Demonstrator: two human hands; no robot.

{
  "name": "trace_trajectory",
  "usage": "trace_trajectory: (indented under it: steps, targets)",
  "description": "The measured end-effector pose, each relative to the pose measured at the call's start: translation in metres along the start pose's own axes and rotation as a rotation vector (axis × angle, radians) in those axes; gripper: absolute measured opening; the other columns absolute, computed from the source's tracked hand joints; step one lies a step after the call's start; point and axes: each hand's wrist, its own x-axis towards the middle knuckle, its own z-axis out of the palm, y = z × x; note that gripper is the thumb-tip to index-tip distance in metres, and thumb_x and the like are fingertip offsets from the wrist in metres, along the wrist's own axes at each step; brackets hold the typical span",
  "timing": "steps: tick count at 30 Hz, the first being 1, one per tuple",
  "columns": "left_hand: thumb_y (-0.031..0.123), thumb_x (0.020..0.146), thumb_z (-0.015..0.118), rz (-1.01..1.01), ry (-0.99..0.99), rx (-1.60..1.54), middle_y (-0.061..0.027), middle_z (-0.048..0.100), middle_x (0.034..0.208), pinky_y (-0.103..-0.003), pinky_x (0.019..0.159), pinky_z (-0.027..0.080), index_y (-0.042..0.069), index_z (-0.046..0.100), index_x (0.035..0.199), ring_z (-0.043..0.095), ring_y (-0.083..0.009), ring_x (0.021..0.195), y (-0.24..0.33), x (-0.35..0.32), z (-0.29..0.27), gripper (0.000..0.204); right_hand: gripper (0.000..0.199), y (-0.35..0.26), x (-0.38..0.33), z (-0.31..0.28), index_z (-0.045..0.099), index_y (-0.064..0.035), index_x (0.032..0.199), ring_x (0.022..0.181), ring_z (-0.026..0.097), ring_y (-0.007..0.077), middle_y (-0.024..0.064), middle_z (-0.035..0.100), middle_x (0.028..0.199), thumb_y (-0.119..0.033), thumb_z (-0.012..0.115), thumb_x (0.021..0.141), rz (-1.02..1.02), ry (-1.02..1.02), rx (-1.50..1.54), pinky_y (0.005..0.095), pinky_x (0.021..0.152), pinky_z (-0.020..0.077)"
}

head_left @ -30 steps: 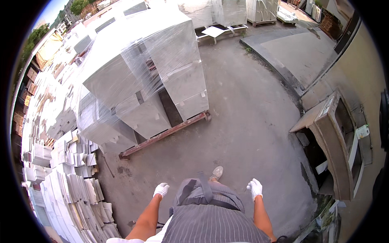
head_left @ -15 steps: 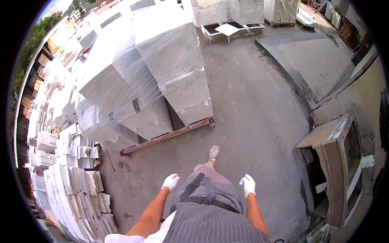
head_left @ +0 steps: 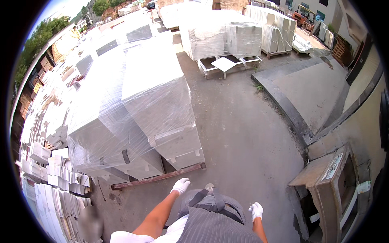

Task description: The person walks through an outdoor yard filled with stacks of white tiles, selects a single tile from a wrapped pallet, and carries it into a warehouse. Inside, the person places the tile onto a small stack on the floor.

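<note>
Both hands are empty: the white-gloved left hand (head_left: 180,185) swings loosely curled near the rusty steel pallet rail (head_left: 158,177) under the film-wrapped stack of grey stone slabs (head_left: 133,117), and the white-gloved right hand (head_left: 256,210) hangs relaxed. Walking on the concrete yard floor (head_left: 239,133), keep clear of that rail's corner. Since half a second ago the stack looms nearer and the left hand has swung forward

Wrapped slab stacks (head_left: 137,109) on pallet (head_left: 158,177) left, ramp (head_left: 308,89) right
</note>
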Motion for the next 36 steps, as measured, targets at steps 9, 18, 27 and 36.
trace_trajectory:
  steps: [9,18,27,36]
  targets:
    - [0.020,0.088,0.050,-0.270,0.059,-0.615,-0.0127,0.062,0.098,-0.030,0.072,0.048,-0.001,0.050,0.120,0.061,-0.0190,0.078,0.063,0.060,-0.025,0.039,0.039,-0.068,0.094,0.079,0.052,0.0064,0.116,0.066,0.059,0.0162,0.0122,0.063,0.083,-0.004,0.054,0.079,-0.062,-0.193,-0.157,0.0268,0.061,0.0483]
    - [0.023,0.086,0.052,-0.818,0.342,-0.820,-0.0080,0.062,0.088,-0.028,0.047,0.040,0.006,0.053,0.117,0.059,-0.0165,0.065,0.042,0.027,0.013,0.035,0.037,-0.191,0.211,0.110,0.051,0.0070,0.116,0.063,0.061,0.0181,0.0140,0.063,0.081,-0.005,0.053,0.081,-0.007,-0.335,-0.342,0.0296,0.056,0.0512]
    - [0.015,0.085,0.052,-0.665,0.458,-0.864,-0.0109,0.061,0.094,-0.029,0.068,0.051,-0.002,0.053,0.115,0.060,-0.0174,0.076,0.163,0.075,0.066,0.035,0.038,-0.319,0.315,0.144,0.049,0.0067,0.119,0.067,0.061,0.0185,0.0128,0.061,0.087,-0.006,0.052,0.084,-0.108,-0.464,-0.413,0.0293,0.059,0.0522]
    - [0.012,0.085,0.053,-0.743,0.578,-0.931,-0.0090,0.061,0.093,-0.028,0.065,0.050,-0.002,0.055,0.112,0.059,-0.0158,0.075,0.185,0.085,0.078,0.031,0.038,-0.325,0.326,0.182,0.050,0.0075,0.118,0.064,0.061,0.0180,0.0133,0.062,0.084,-0.006,0.053,0.082,-0.054,-0.614,-0.457,0.0291,0.057,0.0514]
